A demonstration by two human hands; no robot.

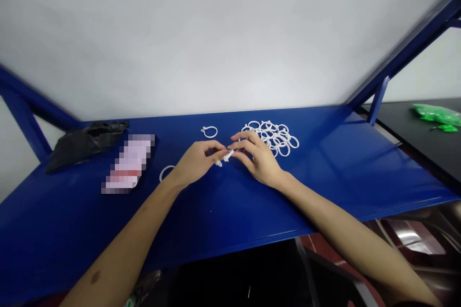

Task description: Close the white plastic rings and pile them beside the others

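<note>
Between the fingertips of both my hands is a white plastic curtain ring point(229, 155), seen nearly edge-on and partly covered by fingers. My left hand point(194, 165) pinches it from the left, thumb and index finger closed. From the other side my right hand point(260, 162) grips it with thumb and fingers. A pile of similar white rings point(284, 155), several of them overlapping, lies just behind and right of my right hand. One single ring point(211, 137) with a small eyelet rests behind my left hand. Another ring point(161, 173) is partly hidden by my left wrist.
The blue metal table point(230, 216) has a pale wall behind it and blue posts at both sides. At left lie a black plastic bag point(77, 146) and a blurred pinkish phone-like object point(131, 158). Green items in clear plastic point(437, 114) sit on a dark surface at right.
</note>
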